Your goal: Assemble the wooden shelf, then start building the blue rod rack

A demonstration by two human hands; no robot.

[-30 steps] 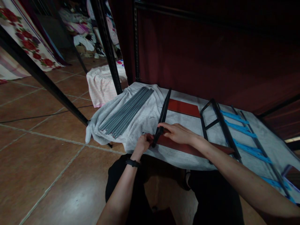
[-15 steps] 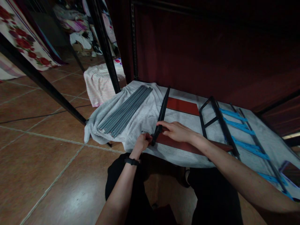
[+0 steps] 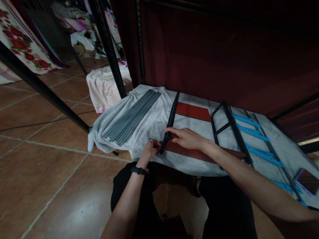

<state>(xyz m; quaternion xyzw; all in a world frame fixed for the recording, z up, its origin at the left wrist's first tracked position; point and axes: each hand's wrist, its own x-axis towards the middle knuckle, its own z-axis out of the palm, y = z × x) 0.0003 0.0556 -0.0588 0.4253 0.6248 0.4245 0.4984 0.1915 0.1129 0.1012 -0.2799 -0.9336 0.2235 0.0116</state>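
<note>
My right hand (image 3: 188, 137) grips a black metal frame (image 3: 173, 111), seen edge-on, near its front end. Close beside it, the fingers of my left hand (image 3: 149, 152) are pinched together against the left side of that frame; whatever they hold is hidden. From this frame two reddish-brown boards run to the right: a front board (image 3: 191, 153), partly under my right hand and forearm, and a back board (image 3: 193, 111). A second black frame (image 3: 227, 126) with a crossbar stands at the boards' right. Grey cloth (image 3: 149, 124) lies beneath everything.
A bundle of grey metal rods (image 3: 133, 116) lies to the left on the cloth. On the right are dark bars with blue wrapping (image 3: 258, 132) and a phone (image 3: 306, 181). Black posts (image 3: 108, 46) rise at the left, and a dark red curtain (image 3: 211, 56) hangs behind.
The whole view has shifted slightly. Both hands keep their places at the front end of the black frame, with little visible movement.
</note>
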